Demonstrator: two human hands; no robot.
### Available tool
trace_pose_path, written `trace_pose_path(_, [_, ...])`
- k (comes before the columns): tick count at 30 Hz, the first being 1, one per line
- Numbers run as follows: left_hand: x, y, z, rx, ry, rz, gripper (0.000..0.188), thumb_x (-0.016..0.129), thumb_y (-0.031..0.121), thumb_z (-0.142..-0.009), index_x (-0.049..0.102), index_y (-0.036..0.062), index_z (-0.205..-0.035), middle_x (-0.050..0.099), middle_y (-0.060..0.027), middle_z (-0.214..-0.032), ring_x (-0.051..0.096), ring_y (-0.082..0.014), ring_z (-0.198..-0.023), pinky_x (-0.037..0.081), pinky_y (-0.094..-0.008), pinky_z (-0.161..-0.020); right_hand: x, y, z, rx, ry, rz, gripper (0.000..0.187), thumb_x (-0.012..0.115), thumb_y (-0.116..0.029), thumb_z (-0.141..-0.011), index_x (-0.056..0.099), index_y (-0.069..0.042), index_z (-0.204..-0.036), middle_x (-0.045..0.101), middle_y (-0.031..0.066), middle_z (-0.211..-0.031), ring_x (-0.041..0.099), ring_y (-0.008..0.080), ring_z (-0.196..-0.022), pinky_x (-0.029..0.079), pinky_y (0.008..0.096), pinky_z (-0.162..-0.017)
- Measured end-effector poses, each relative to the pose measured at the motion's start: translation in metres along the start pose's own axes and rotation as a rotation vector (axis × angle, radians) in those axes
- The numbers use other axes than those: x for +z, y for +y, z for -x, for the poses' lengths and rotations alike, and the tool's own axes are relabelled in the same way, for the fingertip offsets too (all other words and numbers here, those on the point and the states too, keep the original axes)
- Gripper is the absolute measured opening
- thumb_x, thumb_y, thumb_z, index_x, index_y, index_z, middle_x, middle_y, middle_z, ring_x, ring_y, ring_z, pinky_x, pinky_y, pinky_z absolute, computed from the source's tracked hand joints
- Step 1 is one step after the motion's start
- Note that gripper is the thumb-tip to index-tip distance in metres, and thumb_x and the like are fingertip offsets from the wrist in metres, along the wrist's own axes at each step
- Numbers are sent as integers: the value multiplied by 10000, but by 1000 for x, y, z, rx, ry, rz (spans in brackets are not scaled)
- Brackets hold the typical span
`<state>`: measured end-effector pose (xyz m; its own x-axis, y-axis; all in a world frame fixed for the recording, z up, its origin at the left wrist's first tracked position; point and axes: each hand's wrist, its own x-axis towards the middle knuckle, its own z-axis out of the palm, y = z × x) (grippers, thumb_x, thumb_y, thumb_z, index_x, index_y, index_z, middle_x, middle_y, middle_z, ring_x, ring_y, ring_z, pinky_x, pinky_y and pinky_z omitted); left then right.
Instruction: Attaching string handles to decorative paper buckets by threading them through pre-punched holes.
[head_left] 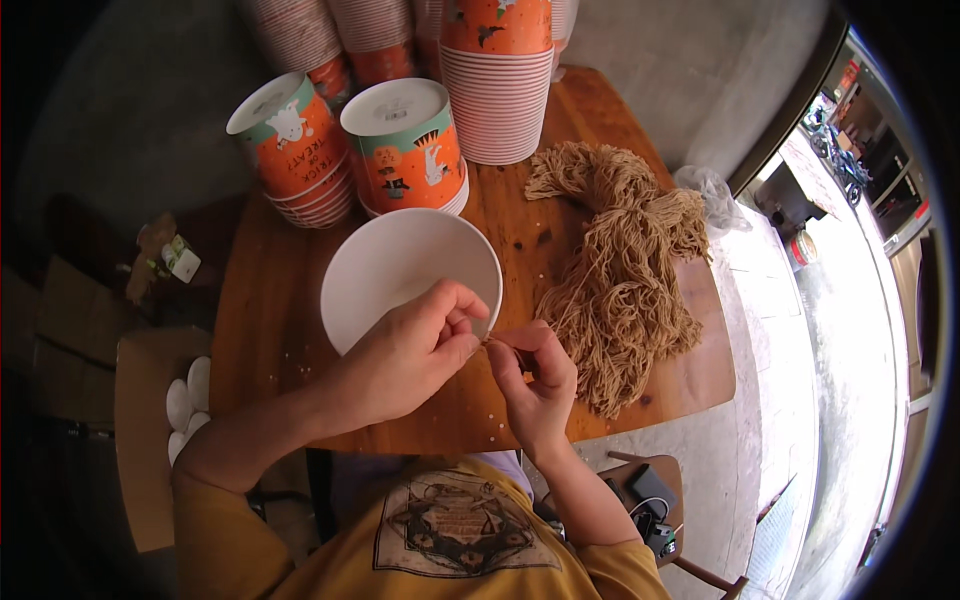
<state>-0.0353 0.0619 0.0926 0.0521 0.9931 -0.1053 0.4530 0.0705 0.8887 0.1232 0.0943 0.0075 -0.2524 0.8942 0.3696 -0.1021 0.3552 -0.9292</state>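
Observation:
A white paper bucket [400, 250] stands before me on the table, its opening turned up toward me. At its near right rim my left hand [415, 345] is closed, thumb and fingertips pinched, the wrist crossing the bucket's near side. From the right my right hand [535, 380] meets it, thumb and forefinger pressed together at the same spot. Something tiny and thin seems to be between the fingertips; it is too small to name. Right of the hands lies a large heap of tan cords [620, 280], apart from both hands.
Behind the bucket stand upside-down orange printed buckets [400, 150] and a tall nested stack [497, 100]. More stacks lean by the wall. On the wooden table [690, 380] are small white specks. A cardboard box [145, 440] with white round pieces is at left, a stool [670, 480] at right.

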Motion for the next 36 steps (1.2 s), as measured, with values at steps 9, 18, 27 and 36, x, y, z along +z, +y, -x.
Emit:
trace_pose_path(9, [5, -16, -2, 383, 163, -385, 64, 531, -3, -914, 544, 27, -969, 534, -120, -938, 568, -278, -878, 466, -338, -776, -8, 8, 6, -84, 5, 80, 104, 690, 42, -827, 638, -21, -892, 527, 13, -764, 477, 65, -621, 379, 204, -550])
trace_pose_path(18, [1, -14, -4, 212, 54, -134, 36, 505, 41, -937, 531, 20, -952, 512, -53, -934, 533, -147, -871, 455, -283, -768, -16, 13, 7, -188, -14, 156, 162, 715, 39, -796, 685, -39, -934, 570, 50, -807, 550, 110, -630, 434, 236, -501])
trace_pose_path(27, [3, -13, -6, 250, 43, -141, 27, 515, 15, -920, 537, 16, -935, 516, -62, -928, 545, -159, -857, 469, -287, -754, -9, 0, 8, -116, 0, 360, 338, 832, -130, -747, 666, -86, -1038, 435, 3, -590, 424, 110, -487, 377, 258, -465])
trace_pose_path(36, [8, -13, -7, 408, 137, -276, 63, 551, -18, -881, 510, 20, -911, 533, -122, -893, 562, -309, -821, 469, -394, -711, -1, 2, 3, -250, 61, 472, 185, 751, -73, -776, 625, -101, -909, 519, 29, -579, 531, 171, -487, 432, 305, -463])
